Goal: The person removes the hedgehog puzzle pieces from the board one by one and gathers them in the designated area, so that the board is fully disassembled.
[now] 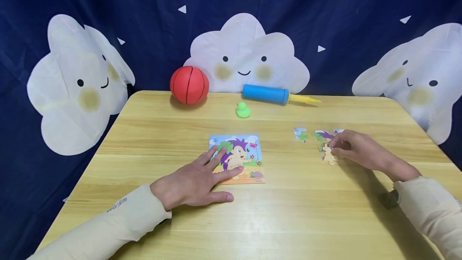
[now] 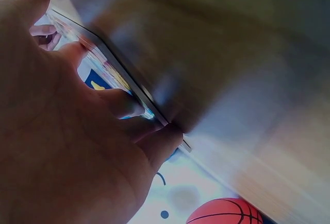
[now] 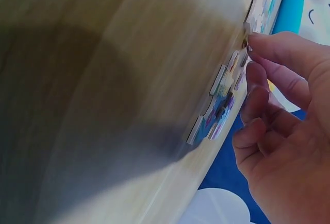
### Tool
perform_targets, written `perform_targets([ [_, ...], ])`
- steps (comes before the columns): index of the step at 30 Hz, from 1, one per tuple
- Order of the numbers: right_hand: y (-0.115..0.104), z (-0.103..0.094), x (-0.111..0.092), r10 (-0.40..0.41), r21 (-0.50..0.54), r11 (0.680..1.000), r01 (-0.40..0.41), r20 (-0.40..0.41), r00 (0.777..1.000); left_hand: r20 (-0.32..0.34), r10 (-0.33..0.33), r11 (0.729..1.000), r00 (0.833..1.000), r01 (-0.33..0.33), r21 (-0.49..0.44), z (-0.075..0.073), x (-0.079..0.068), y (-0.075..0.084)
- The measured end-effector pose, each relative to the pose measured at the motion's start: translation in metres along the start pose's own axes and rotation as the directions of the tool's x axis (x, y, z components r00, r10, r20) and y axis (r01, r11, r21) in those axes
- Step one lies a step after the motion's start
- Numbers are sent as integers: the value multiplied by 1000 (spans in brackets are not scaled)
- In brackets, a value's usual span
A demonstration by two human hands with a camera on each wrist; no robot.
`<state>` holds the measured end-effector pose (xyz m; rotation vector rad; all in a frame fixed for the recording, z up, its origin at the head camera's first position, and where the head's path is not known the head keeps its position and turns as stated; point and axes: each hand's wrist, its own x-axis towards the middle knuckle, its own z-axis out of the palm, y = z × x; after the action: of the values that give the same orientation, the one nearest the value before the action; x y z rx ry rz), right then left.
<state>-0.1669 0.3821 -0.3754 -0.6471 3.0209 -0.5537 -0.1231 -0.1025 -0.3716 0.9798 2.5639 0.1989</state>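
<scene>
The left hand (image 1: 196,179) lies flat on the wooden table (image 1: 288,220) with its fingers spread and straight, the fingertips pressing on the near left part of the puzzle board (image 1: 242,153), a hedgehog picture whose slightly longer side runs away from the person, its top edge pointing toward the far side of the table. The left wrist view shows those fingers (image 2: 124,103) resting on the board's (image 2: 111,72) thin edge and face. Well to the right of that hand, the right hand (image 1: 355,147) has its fingers curled, the fingertips pinching a loose puzzle piece (image 1: 329,156) that lies flat on the table just under them; whether it is lifted cannot be told. More loose pieces (image 1: 317,135) lie just beyond those fingertips, in a short row running left to right. Far beyond both hands sit a red ball (image 1: 189,84), a green duck (image 1: 243,110) and a blue pump (image 1: 267,93), the pump's long axis lying left to right with its yellow nozzle pointing right.
</scene>
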Motion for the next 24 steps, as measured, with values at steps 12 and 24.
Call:
perform_targets([
  [12, 2, 0, -2, 16, 4, 1000, -16, 1, 1000, 6, -3, 1000, 1000, 3, -12, 0, 0, 0],
  [24, 4, 1, -3, 35, 2, 999, -35, -10, 999, 10, -11, 1000, 1000, 12, -6, 0, 1, 0],
])
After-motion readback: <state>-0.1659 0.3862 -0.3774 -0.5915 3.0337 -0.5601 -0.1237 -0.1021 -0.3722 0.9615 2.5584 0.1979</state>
